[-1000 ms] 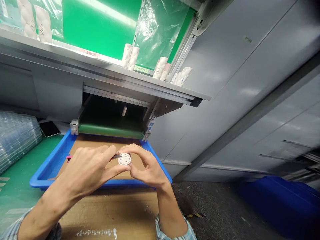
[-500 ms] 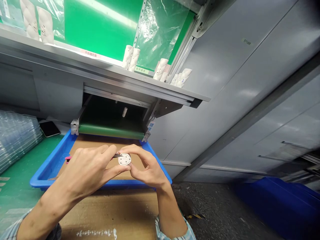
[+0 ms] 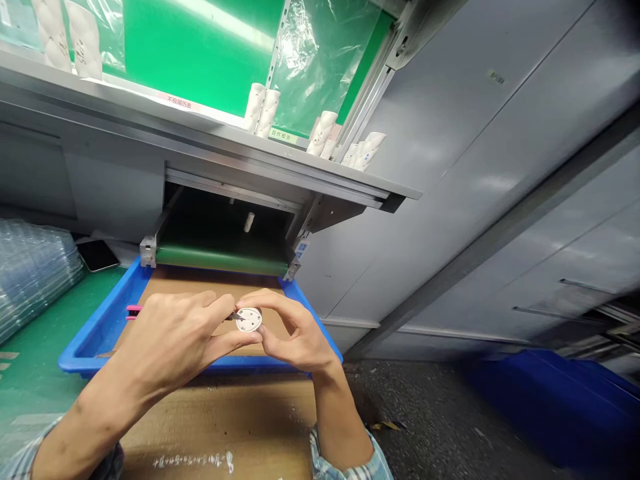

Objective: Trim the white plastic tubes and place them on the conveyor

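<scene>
My left hand [image 3: 175, 337] is closed around a pink-handled knife [image 3: 134, 312], whose handle end sticks out on the left behind the knuckles. Its dark, narrow blade points right and lies over the face of a white round plastic part [image 3: 249, 320]. That part has small dark holes in its end face, which is turned toward me. My right hand [image 3: 295, 333] pinches it between thumb and fingers from the right, and my left thumb touches its lower edge. Both hands are above a blue tray [image 3: 83, 343] lined with brown cardboard.
A green conveyor belt [image 3: 223, 259] ends over the tray and carries a small white cylinder [image 3: 249, 222]. White twisted tubes [image 3: 267, 113] stand on the shelf above. Clear plastic trays [image 3: 37, 267] and a phone [image 3: 97, 255] lie at left. Cardboard [image 3: 215, 427] is in front.
The blade tip has moved from the upper left rim of the white part further in across its face. The knife's pink end has tilted up slightly. Both hands keep their grip.
</scene>
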{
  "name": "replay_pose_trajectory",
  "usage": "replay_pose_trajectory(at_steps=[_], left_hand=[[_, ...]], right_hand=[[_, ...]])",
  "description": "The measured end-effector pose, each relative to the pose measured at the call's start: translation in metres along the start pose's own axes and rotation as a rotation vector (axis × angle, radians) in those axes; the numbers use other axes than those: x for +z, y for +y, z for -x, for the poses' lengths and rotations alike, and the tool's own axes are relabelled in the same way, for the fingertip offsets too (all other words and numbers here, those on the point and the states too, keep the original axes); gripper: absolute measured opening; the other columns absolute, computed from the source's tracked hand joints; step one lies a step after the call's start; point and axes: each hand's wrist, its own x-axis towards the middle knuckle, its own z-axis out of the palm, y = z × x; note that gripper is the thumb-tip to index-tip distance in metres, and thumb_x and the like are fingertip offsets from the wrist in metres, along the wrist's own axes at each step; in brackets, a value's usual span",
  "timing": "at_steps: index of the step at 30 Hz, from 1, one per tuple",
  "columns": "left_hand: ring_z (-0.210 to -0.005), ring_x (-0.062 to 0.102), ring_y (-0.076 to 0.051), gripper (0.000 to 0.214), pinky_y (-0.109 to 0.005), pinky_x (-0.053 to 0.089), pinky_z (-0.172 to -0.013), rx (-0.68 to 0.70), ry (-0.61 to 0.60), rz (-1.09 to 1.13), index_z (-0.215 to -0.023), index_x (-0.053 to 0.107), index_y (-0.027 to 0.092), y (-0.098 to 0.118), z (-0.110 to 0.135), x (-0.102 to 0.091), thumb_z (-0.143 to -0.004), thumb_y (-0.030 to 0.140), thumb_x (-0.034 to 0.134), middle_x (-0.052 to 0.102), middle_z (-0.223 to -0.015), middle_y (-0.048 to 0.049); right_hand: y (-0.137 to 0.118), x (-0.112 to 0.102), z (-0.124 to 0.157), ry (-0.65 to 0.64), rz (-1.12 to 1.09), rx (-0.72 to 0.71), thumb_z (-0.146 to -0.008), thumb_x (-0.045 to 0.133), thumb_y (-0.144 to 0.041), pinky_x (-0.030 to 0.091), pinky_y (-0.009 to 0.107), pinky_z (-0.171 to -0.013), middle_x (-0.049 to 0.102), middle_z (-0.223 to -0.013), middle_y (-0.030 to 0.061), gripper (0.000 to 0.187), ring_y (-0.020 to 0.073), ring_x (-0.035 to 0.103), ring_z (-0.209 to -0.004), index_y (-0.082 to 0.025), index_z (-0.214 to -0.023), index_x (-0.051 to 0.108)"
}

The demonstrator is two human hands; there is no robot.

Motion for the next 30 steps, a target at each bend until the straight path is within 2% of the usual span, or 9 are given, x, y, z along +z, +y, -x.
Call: replay_pose_trajectory(at_steps=[4, 10, 13, 18, 23, 30], left_hand=[[-0.049, 0.068, -0.022, 0.064, -0.035, 0.024, -0.050, 0.013, -0.018, 0.017, -0.079, 0.063, 0.023, -0.0005, 0.0011, -0.0014, -0.113, 0.061, 0.025, 0.069, -0.059, -0.0008], [-0.057, 0.073, -0.022, 0.056, -0.034, 0.027, -0.051, -0.013, -0.001, 0.041, -0.092, 0.065, 0.023, 0.0004, 0.0021, -0.0003, -0.113, 0.060, 0.029, 0.076, -0.068, -0.0003], [-0.055, 0.072, -0.022, 0.055, -0.034, 0.027, -0.050, -0.029, 0.011, 0.039, -0.087, 0.061, 0.023, 0.0003, 0.0019, 0.0005, -0.112, 0.061, 0.030, 0.074, -0.066, 0.0001], [-0.056, 0.072, -0.024, 0.048, -0.033, 0.026, -0.051, -0.037, -0.030, 0.045, -0.086, 0.059, 0.024, -0.0014, 0.0027, 0.0005, -0.111, 0.059, 0.039, 0.077, -0.069, 0.0001], [-0.056, 0.073, -0.025, 0.039, -0.033, 0.021, -0.051, -0.064, -0.113, 0.062, -0.089, 0.060, 0.024, -0.0016, 0.0054, 0.0004, -0.109, 0.056, 0.049, 0.078, -0.071, 0.0011], [-0.061, 0.076, -0.026, 0.047, -0.035, 0.020, -0.051, -0.063, -0.166, 0.061, -0.094, 0.064, 0.024, 0.0007, 0.0053, 0.0001, -0.112, 0.057, 0.036, 0.076, -0.071, -0.0003]], right_hand=[[0.0000, 0.0002, -0.0001, 0.006, 0.003, -0.002, -0.085, 0.060, -0.002, 0.062, 0.035, -0.094, 0.078, -0.118, 0.0070, 0.051, 0.0212, 0.074, -0.106, -0.023, -0.130, 0.069], [0.0000, 0.0014, 0.0003, 0.022, -0.012, -0.005, -0.088, 0.062, -0.003, 0.061, 0.036, -0.098, 0.077, -0.122, 0.0073, 0.050, 0.0215, 0.074, -0.110, -0.024, -0.132, 0.069], [0.0002, 0.0007, 0.0006, 0.019, -0.018, -0.005, -0.093, 0.063, -0.007, 0.060, 0.036, -0.099, 0.078, -0.123, 0.0074, 0.046, 0.0214, 0.074, -0.111, -0.024, -0.134, 0.069], [0.0028, -0.0023, 0.0017, -0.010, -0.044, 0.022, -0.105, 0.062, -0.022, 0.061, 0.038, -0.098, 0.078, -0.126, 0.0098, 0.034, 0.0228, 0.074, -0.113, -0.023, -0.138, 0.070], [0.0053, -0.0039, 0.0046, 0.009, -0.076, 0.013, -0.105, 0.065, -0.024, 0.060, 0.039, -0.099, 0.078, -0.127, 0.0099, 0.035, 0.0233, 0.072, -0.116, -0.026, -0.140, 0.071], [0.0059, -0.0058, 0.0055, 0.016, -0.108, 0.008, -0.103, 0.070, -0.018, 0.057, 0.038, -0.105, 0.077, -0.131, 0.0078, 0.040, 0.0214, 0.071, -0.120, -0.031, -0.141, 0.071]])
